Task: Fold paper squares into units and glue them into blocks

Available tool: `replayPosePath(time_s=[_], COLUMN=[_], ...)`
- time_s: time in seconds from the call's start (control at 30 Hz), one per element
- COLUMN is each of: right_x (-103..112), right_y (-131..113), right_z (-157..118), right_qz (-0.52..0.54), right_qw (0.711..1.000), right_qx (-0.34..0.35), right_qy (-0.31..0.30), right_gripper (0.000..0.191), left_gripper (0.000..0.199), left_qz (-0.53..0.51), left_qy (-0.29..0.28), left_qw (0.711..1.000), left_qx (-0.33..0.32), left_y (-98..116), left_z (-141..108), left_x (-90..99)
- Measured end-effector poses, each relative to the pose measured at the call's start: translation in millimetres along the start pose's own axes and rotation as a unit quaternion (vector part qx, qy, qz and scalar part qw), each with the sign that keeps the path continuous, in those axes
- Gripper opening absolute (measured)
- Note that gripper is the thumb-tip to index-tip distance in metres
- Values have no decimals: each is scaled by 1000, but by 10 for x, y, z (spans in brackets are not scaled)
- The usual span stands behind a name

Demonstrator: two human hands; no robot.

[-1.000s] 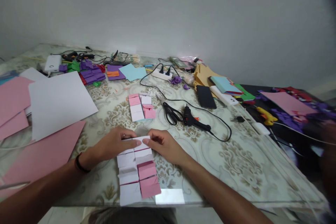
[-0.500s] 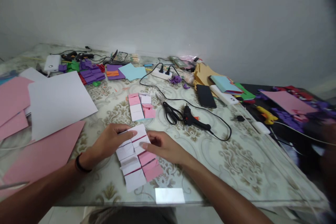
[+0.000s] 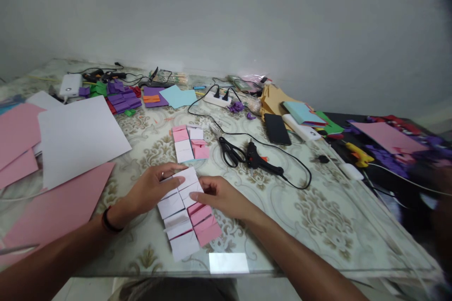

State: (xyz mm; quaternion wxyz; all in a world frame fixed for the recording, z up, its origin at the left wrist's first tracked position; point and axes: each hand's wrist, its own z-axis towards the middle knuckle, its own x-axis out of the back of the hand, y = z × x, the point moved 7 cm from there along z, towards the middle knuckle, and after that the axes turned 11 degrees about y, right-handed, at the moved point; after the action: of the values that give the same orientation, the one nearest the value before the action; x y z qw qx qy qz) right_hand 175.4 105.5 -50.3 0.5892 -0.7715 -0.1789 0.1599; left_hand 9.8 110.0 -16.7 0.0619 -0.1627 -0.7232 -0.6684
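A folded paper piece (image 3: pixel 177 229), white on the left and partly pink on the right, is held tilted above the table near its front edge. My left hand (image 3: pixel 151 188) grips its upper left part, thumb on top and fingers behind. On the upper right, my right hand (image 3: pixel 221 196) pinches it with the thumb on the white face; the other fingers are partly hidden behind. Just beyond lies a smaller folded pink and white piece (image 3: pixel 183 150). Black scissors (image 3: pixel 231 151) and a black glue gun (image 3: pixel 263 161) rest to its right.
Large white (image 3: pixel 83 138) and pink sheets (image 3: pixel 63 204) cover the left side. A power strip (image 3: pixel 217 99), a phone (image 3: pixel 277 129) and cables lie farther back. At the right are a yellow glue gun (image 3: pixel 358 154), coloured paper and a blurred person's arm (image 3: pixel 443 197).
The held paper has shifted slightly right and towards me at its lower end. My left hand's fingers have moved a little along its upper edge. My right hand has barely moved.
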Motion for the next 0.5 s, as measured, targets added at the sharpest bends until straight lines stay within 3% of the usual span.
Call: replayPosePath(time_s=[0.1,0.33,0.5], right_x=[3,-38,-67], right_y=[4,9,13], right_z=[-4,-27,-44], right_qz=[8,24,-6], right_qw=[1000,999,999], right_qx=[-7,-17,-30], right_qy=[-2,-32,-44], right_gripper=[40,39,38], left_gripper=[46,31,34], left_qz=[1,27,32], left_qy=[-13,-24,-36], left_qw=[1000,999,998], left_qx=[1,-28,-27], left_y=[-12,45,2], left_z=[-12,-17,-42], left_x=[-22,-55,-91])
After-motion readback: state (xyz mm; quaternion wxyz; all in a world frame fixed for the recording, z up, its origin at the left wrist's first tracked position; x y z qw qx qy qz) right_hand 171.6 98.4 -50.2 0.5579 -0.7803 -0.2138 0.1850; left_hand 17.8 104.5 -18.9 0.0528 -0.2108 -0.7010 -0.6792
